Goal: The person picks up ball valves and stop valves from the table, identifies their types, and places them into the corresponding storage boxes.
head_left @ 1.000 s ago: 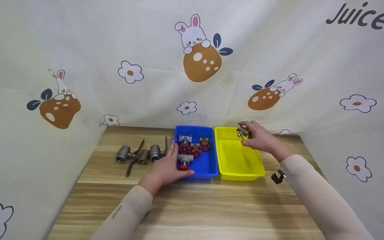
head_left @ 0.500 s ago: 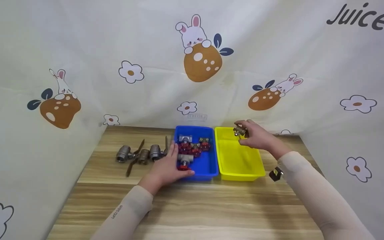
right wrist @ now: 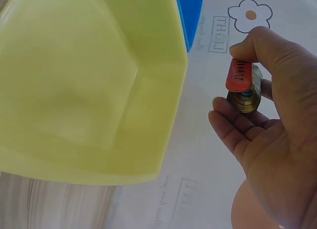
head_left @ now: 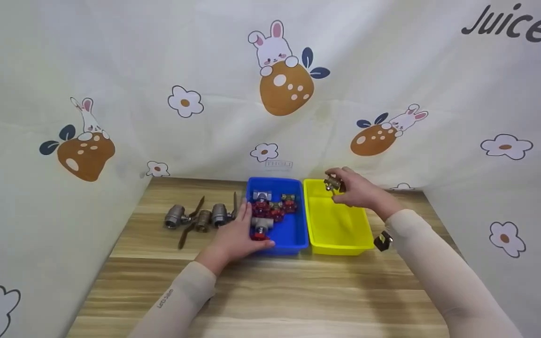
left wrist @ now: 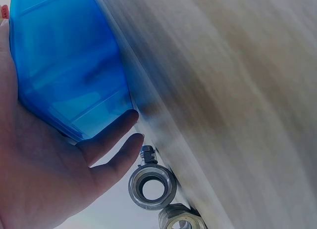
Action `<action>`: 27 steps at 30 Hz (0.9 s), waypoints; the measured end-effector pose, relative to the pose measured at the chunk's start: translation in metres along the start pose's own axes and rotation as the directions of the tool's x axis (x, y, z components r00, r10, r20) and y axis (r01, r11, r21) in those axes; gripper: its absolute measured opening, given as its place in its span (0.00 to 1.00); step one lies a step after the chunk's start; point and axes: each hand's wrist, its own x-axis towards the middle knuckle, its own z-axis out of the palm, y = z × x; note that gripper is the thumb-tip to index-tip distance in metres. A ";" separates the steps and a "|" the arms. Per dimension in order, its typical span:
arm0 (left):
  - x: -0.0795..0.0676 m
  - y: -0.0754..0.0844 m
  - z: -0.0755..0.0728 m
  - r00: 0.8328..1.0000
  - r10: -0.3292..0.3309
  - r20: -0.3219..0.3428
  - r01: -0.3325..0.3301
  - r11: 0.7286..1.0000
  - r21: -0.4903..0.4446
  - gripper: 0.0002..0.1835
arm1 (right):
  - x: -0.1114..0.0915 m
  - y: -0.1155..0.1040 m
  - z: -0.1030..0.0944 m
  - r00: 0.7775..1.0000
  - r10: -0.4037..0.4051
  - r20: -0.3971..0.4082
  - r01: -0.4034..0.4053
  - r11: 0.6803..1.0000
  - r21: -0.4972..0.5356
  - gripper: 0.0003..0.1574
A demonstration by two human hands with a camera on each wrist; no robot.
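My right hand holds a small brass ball valve above the far end of the yellow bin. In the right wrist view the thumb presses on the valve's red lever handle, and the fingers curl under the brass body. My left hand lies against the left side of the blue bin, its fingers extended along the wall and its thumb at the near rim. Several valves with red handwheels lie in the blue bin.
Left of the blue bin, two grey ball valves, one grey valve at the far left, and a brass valve with long levers lie on the wooden table. A printed cloth closes off the back and sides.
My right hand has moved slightly left over the yellow bin, carrying the brass ball valve. The left hand stays against the blue bin.
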 end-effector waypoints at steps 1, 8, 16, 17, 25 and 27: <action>0.000 0.000 0.000 1.000 -0.001 0.001 0.001 1.000 0.000 0.75 | 0.001 0.000 0.000 1.000 0.002 0.000 -0.002 1.000 -0.003 0.50; -0.001 0.000 0.000 1.000 -0.002 0.001 0.002 1.000 -0.002 0.74 | 0.006 -0.001 0.000 1.000 0.004 -0.009 -0.004 1.000 -0.010 0.52; 0.000 0.000 0.000 1.000 -0.016 0.009 0.016 1.000 0.001 0.75 | 0.013 0.000 0.004 1.000 0.021 -0.006 -0.021 1.000 -0.020 0.52; 0.000 0.001 -0.001 1.000 -0.014 0.008 0.014 1.000 0.000 0.75 | 0.015 0.000 0.004 1.000 0.020 -0.008 -0.021 1.000 -0.022 0.51; 0.001 -0.001 0.001 1.000 -0.003 0.006 0.003 1.000 0.007 0.74 | 0.022 -0.001 0.012 1.000 -0.012 0.008 0.012 0.999 -0.052 0.49; 0.001 -0.001 0.001 1.000 -0.003 0.004 0.003 1.000 0.008 0.74 | 0.023 -0.001 0.014 1.000 -0.010 0.013 0.010 0.999 -0.042 0.49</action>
